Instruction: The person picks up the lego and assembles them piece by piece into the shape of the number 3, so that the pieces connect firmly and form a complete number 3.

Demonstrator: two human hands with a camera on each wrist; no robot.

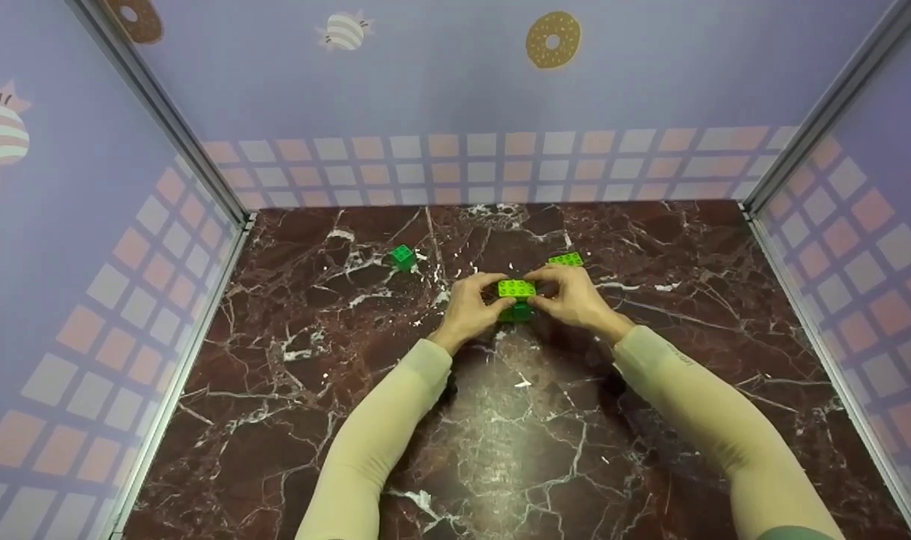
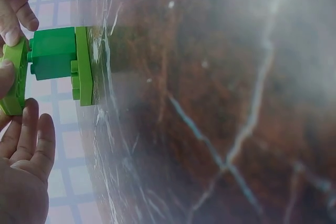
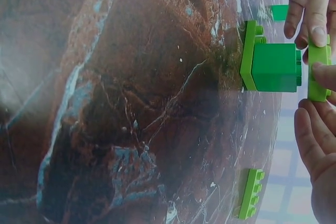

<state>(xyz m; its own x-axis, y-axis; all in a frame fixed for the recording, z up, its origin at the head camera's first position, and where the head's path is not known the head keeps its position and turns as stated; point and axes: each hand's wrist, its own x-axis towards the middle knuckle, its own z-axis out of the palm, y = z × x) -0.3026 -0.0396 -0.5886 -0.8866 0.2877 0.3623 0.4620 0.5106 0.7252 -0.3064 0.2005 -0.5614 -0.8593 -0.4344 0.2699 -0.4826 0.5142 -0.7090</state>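
Observation:
Between my two hands a lime-green brick (image 1: pixel 516 288) is held up level with its studs on top. My left hand (image 1: pixel 468 309) pinches its left end, and my right hand (image 1: pixel 575 301) pinches the right end. Just below it stands a dark green brick (image 3: pixel 274 67), its studs showing across a narrow gap in the right wrist view. That brick sits on one part of a thin lime-green brick (image 2: pixel 85 80) lying on the table, whose other studs are bare.
Left of the hands, a small dark green brick (image 1: pixel 403 257) lies on the dark red marbled table (image 1: pixel 500 450). Behind the right hand is another thin lime-green brick (image 1: pixel 566 259). Patterned panels (image 1: pixel 455 97) enclose the back and sides.

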